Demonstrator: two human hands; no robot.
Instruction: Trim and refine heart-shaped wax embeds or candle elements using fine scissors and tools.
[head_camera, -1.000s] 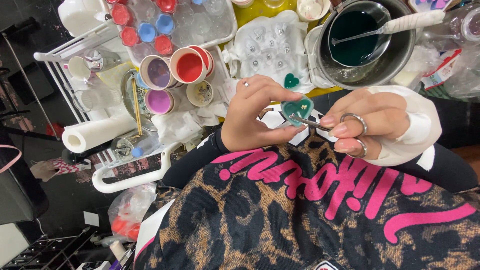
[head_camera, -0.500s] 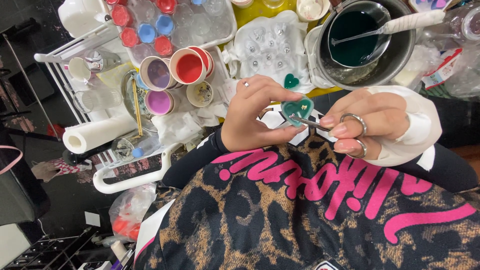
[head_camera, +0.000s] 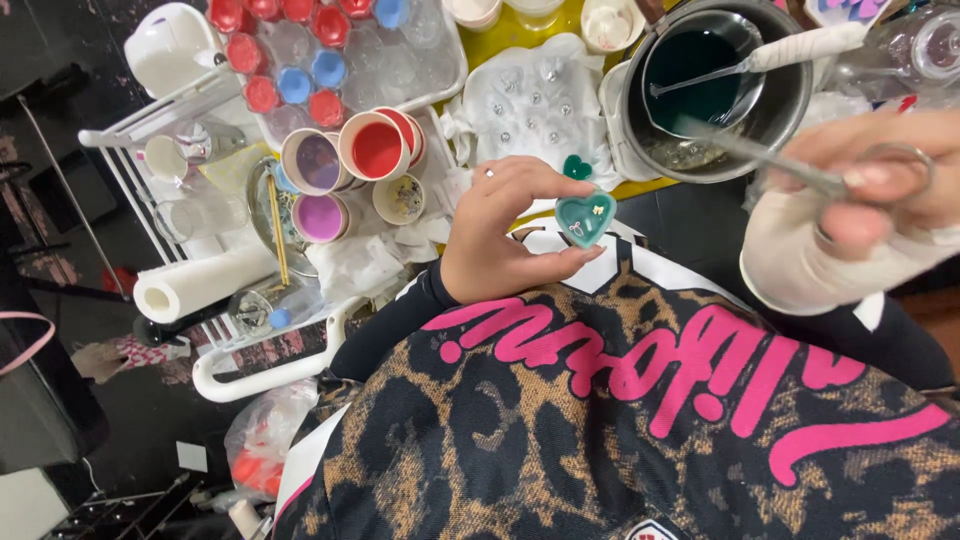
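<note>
Down the bottom of the view there's the person's own chest, a leopard-print top (head_camera: 560, 440) with big pink lettering filling nearly half the picture. Above it, the cluttered counter (head_camera: 505, 32), yellow where it shows through. Up at the right sits a dark metal pot (head_camera: 790, 100) with deep green liquid pooled inside and a white-handled spoon (head_camera: 800, 45) resting across it. To the left of the pot, a clear mould tray (head_camera: 530, 105) on crumpled white paper, one small green heart (head_camera: 577, 167) lying at its near edge. Further left, a white rack (head_camera: 150, 130) and a clear tray of little pots with red and blue lids (head_camera: 290, 75). Beside those, a cluster of open cups: one red inside (head_camera: 377, 148), two purple (head_camera: 318, 160), one with speckled bits (head_camera: 402, 198). A roll of white paper towel (head_camera: 195, 283) lies at the left edge.

Now the hands. The right hand (head_camera: 880, 180), sleeved in white at the wrist, is up at the right, blurred, its grip closed through the ring handles of a pair of thin metal scissors (head_camera: 800, 170) whose blades point toward the pot. The left hand (head_camera: 500, 235) is held in front of the chest, below the mould tray, grip pinching a teal heart-shaped piece (head_camera: 585, 218) between thumb and fingertips. That heart faces up, with tiny pale charms set in it. The two hands are well apart.
</note>
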